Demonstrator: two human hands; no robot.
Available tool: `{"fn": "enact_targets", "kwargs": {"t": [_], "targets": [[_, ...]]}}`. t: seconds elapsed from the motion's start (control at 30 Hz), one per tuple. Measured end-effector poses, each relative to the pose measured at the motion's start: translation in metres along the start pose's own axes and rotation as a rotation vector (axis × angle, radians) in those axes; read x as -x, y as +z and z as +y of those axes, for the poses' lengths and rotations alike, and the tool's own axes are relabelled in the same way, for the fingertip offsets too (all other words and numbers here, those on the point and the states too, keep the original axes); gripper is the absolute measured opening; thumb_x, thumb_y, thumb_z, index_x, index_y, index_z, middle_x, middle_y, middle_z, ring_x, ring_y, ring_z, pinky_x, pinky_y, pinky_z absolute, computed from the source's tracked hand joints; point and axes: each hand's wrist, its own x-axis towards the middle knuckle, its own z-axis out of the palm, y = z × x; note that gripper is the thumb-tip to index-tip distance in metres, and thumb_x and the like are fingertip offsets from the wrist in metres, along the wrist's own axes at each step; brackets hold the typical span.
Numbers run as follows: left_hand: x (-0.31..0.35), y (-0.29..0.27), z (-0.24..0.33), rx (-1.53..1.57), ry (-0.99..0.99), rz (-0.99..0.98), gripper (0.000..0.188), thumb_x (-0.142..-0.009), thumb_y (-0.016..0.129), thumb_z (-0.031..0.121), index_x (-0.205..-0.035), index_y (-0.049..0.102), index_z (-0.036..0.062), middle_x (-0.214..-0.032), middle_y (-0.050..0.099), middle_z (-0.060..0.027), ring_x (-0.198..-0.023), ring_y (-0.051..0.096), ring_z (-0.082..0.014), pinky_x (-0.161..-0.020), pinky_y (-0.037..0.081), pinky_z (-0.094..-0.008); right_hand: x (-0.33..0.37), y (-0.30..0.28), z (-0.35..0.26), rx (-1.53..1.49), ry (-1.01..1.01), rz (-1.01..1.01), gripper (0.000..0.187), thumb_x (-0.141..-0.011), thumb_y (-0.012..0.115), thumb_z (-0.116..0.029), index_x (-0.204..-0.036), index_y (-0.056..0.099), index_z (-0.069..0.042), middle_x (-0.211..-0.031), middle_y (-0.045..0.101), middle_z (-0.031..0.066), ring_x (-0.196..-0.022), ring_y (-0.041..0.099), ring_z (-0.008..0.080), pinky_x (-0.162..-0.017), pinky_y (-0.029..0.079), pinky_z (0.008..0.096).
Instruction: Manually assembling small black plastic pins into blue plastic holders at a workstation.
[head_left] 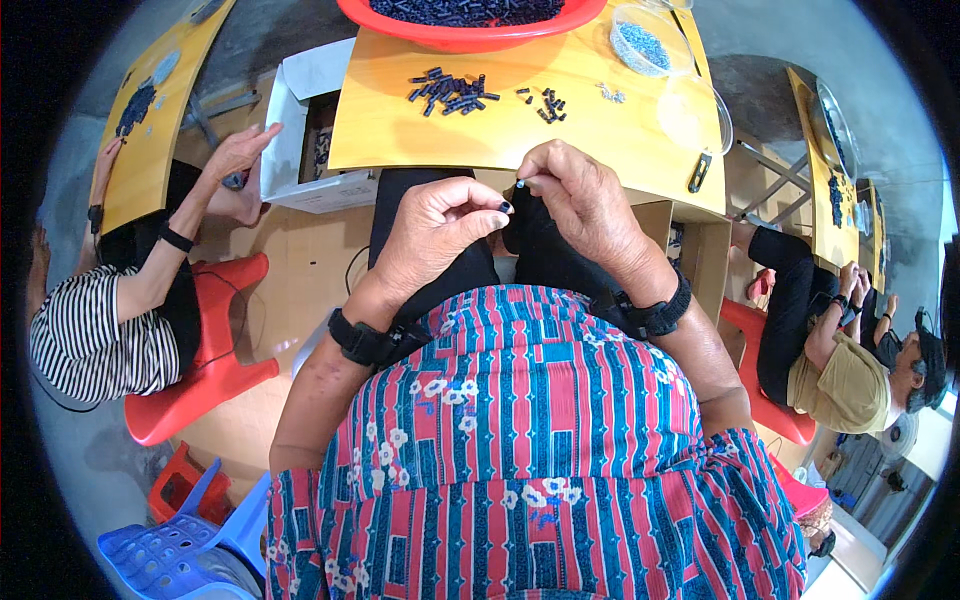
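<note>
My left hand (435, 235) is raised in front of the table's near edge, thumb and fingertips pinched on a small black cylinder (505, 208). Just to its right, my right hand (578, 200) pinches a tiny pale, shiny piece (520, 184), too small to name. The two pieces are close together but apart. Beyond my hands on the yellow table (380, 140) lies a pile of black cylinders (455, 98). Right of that are a smaller group of short black pieces (550, 108) and a few tiny clear pieces (611, 94).
A red basin (470, 38) full of black pieces stands at the back, beside a clear tub (640, 45) of blue bits. A black tool (699, 173) lies near the right edge. A white carton (300, 125) stands left. Co-workers sit at tables on both sides.
</note>
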Motion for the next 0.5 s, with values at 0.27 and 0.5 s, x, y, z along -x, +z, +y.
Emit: {"fn": "enact_targets", "kwargs": {"t": [0.27,0.5], "targets": [[0.004,0.001,-0.006,0.01,-0.016,0.036,0.011,-0.086,0.068,0.005,-0.094,0.068,-0.0034,-0.085,0.068,-0.0045,-0.078,0.062,-0.0075,-0.07,0.052,-0.0229,0.005,0.011,0.003,0.004,-0.134,-0.041,0.009,-0.088,0.056,-0.004,-0.096,0.054,-0.005,-0.082,0.06,0.0145,-0.069,0.063,0.0333,-0.06,0.05,0.0385],[0.003,0.002,-0.008,-0.051,-0.009,0.046,0.009,-0.086,0.068,0.004,-0.09,0.067,-0.0034,-0.082,0.068,-0.0046,-0.076,0.062,-0.0074,-0.069,0.052,-0.0226,0.007,0.015,0.003,0.065,-0.158,-0.076,0.014,-0.083,0.061,-0.004,-0.095,0.053,-0.004,-0.081,0.058,0.0141,-0.068,0.062,0.032,-0.059,0.05,0.0379]]}}
